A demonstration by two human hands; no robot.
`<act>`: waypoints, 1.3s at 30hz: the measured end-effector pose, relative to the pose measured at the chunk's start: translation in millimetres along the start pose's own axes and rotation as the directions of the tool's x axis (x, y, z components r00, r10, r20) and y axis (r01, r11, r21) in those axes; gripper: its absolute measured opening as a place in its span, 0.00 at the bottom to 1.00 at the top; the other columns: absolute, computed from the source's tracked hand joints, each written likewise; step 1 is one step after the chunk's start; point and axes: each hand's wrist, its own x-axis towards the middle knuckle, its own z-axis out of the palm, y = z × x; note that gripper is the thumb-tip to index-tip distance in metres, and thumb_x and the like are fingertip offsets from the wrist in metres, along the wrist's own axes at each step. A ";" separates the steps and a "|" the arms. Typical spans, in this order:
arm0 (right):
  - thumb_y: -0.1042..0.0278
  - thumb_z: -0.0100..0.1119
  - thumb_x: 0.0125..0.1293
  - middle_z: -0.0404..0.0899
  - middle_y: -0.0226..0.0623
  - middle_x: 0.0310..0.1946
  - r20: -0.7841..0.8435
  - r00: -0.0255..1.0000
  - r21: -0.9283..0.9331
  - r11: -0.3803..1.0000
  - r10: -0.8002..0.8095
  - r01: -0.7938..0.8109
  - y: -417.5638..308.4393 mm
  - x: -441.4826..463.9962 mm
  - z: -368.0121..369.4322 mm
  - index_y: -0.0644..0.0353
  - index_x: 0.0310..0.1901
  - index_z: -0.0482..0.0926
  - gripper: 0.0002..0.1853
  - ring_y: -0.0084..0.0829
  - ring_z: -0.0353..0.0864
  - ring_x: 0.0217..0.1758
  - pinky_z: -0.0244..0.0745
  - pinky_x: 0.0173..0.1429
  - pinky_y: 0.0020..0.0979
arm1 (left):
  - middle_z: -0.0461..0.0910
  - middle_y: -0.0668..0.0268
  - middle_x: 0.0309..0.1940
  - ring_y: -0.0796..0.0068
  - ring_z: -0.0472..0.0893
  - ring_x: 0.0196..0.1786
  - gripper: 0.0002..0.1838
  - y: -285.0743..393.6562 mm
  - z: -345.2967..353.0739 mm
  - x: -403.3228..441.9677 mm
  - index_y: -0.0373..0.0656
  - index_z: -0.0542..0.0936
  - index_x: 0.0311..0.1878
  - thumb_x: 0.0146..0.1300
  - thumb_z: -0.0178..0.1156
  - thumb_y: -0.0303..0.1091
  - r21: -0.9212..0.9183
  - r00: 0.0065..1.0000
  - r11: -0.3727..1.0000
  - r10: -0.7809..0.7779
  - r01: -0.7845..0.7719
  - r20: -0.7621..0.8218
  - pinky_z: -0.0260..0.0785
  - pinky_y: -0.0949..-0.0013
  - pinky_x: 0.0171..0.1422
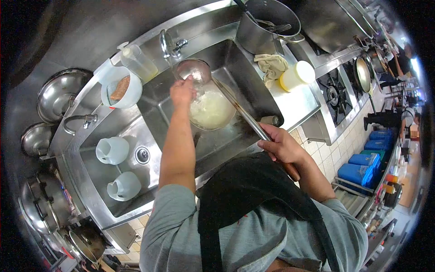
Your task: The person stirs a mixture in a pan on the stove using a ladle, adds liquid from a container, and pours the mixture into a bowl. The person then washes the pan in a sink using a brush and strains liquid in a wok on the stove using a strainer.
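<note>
The right hand (pixel 282 144) wraps its grip around a long-handled ladle (pixel 247 115); left hand (pixel 182 93) by its bowl, grip unclear, over right sink basin (pixel 253 86).

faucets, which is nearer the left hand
The upper faucet, just beyond the left hand; the other faucet is farther left, beside the basin with two white containers.

No readable text, label, brand, number or sign anywhere in view.
</note>
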 end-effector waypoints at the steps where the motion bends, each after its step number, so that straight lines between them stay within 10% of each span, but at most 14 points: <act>1: 0.71 0.55 0.70 0.70 0.26 0.24 -0.009 1.000 0.001 1.000 0.004 -0.004 2.9 -2.7 -0.5 0.56 0.72 0.62 0.29 0.18 0.67 0.17 0.66 0.23 0.23 | 0.78 0.62 0.24 0.72 0.76 0.17 0.12 5.2 -1.6 1.7 0.35 0.75 0.37 0.63 0.66 0.32 0.067 0.993 0.991 0.114 -0.113 -0.005 0.72 0.69 0.21; 7: 0.75 0.59 0.67 0.73 0.24 0.30 -0.237 0.962 0.045 0.988 -0.132 0.146 23.1 -15.1 2.6 0.54 0.72 0.64 0.31 0.15 0.68 0.25 0.67 0.29 0.21 | 0.79 0.66 0.27 0.77 0.78 0.24 0.09 69.4 -1.1 -1.8 0.38 0.75 0.38 0.62 0.66 0.30 -0.267 0.951 0.953 0.209 -0.145 0.228 0.75 0.72 0.29; 17: 0.77 0.52 0.68 0.73 0.26 0.33 -0.602 0.723 0.055 0.885 -0.339 0.461 12.0 -7.0 -4.3 0.62 0.73 0.58 0.32 0.15 0.69 0.26 0.67 0.29 0.19 | 0.80 0.65 0.40 0.70 0.82 0.37 0.15 -5.4 -43.4 2.3 0.42 0.74 0.52 0.65 0.62 0.32 -0.125 0.952 0.987 -0.056 0.097 0.302 0.78 0.68 0.40; 27: 0.78 0.51 0.62 0.74 0.29 0.33 -0.653 0.718 0.132 0.897 -0.241 0.421 -44.0 26.4 -49.2 0.65 0.66 0.69 0.28 0.18 0.69 0.25 0.67 0.30 0.21 | 0.79 0.63 0.48 0.63 0.81 0.45 0.21 -76.6 -73.3 -33.9 0.44 0.70 0.62 0.67 0.58 0.31 0.056 0.900 0.916 -0.401 0.398 0.172 0.78 0.60 0.49; 33: 0.74 0.54 0.66 0.81 0.45 0.48 -0.665 0.708 0.300 0.785 -0.235 0.542 -62.5 42.5 -70.7 0.72 0.59 0.74 0.21 0.34 0.84 0.44 0.78 0.38 0.29 | 0.81 0.60 0.47 0.62 0.82 0.43 0.12 -28.5 -48.4 -12.5 0.41 0.76 0.53 0.66 0.58 0.27 -0.227 0.960 0.938 -0.231 0.263 0.159 0.77 0.64 0.47; 39: 0.51 0.46 0.75 0.78 0.45 0.55 -0.567 0.778 0.564 0.562 -0.269 0.606 -31.2 52.1 -73.0 0.65 0.60 0.72 0.25 0.33 0.80 0.45 0.72 0.45 0.31 | 0.70 0.73 0.22 0.84 0.66 0.17 0.10 24.3 -34.7 8.8 0.44 0.75 0.39 0.65 0.66 0.37 -0.242 0.959 0.969 0.013 0.058 0.282 0.57 0.77 0.17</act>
